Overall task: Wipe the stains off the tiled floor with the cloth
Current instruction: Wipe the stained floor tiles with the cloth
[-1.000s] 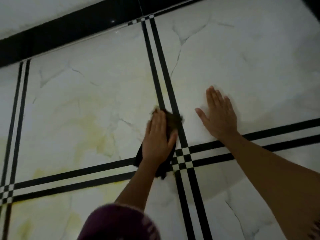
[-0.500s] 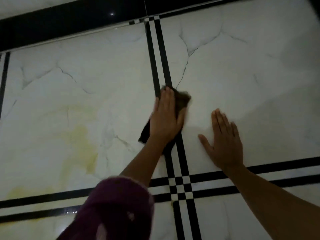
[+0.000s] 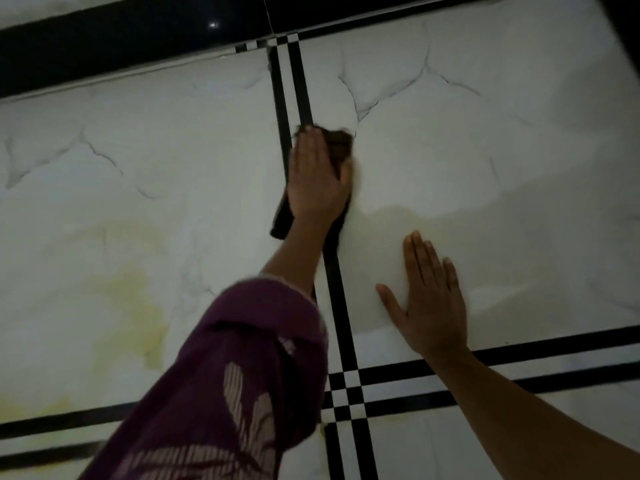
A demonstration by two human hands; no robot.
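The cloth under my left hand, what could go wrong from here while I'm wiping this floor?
1. The left hand presses flat on the dark cloth with no real grip, so it may slide off or bunch.
2. The tile under the right hand looks damp; that bracing palm might slip.
3. The strokes run along the black stripe, while the yellow stains lie far to the left and could be missed.

cloth (image 3: 337, 142): dark, crumpled, flat on the black double stripe | stains (image 3: 135, 299): yellowish patches on pale marbled tiled floor (image 3: 485, 150), left tile
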